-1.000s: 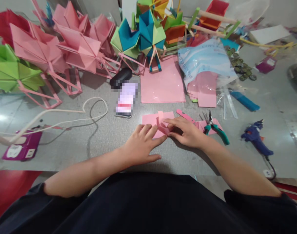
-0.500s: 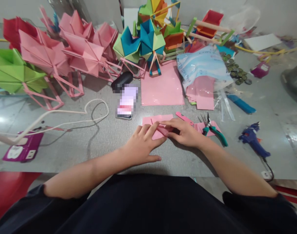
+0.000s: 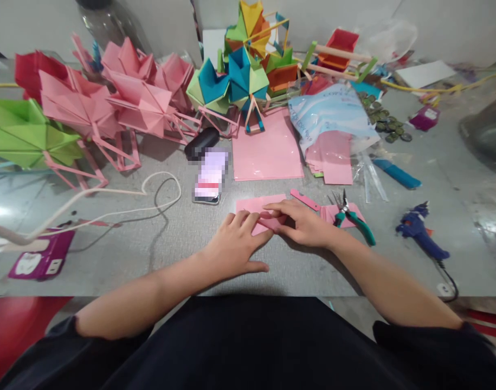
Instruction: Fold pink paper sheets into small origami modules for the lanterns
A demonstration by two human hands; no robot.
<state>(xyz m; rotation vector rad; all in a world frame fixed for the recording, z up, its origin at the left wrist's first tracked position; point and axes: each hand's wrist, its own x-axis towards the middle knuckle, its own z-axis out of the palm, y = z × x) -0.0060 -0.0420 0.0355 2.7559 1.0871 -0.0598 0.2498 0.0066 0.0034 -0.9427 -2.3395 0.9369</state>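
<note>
On the table before me lies a sheet of pink paper (image 3: pixel 253 205) with a part of it folded up. My left hand (image 3: pixel 239 241) presses on its near left side, fingers spread and thumb stretched out over the tabletop. From the right, my right hand (image 3: pixel 300 222) pinches the folded part between thumb and fingers, which partly hide the fold. Just beyond that hand is a flat pink craft knife or similar strip (image 3: pixel 305 199). Pliers with green handles (image 3: pixel 355 219) rest on another piece of pink paper (image 3: pixel 328 213) to the right.
A phone (image 3: pixel 209 181) and a black case (image 3: pixel 203 143) lie beyond my left hand. Pink sheets (image 3: pixel 268 157) and a plastic bag (image 3: pixel 333 116) are farther back. Folded paper wheels (image 3: pixel 142 103) line the back left. A blue glue gun (image 3: pixel 422 233) lies right, a white cable (image 3: pixel 166 176) left.
The camera view has tilted slightly, so the table things sit a little lower. My fingers have shifted slightly at the fold; both hands stay on the pink paper.
</note>
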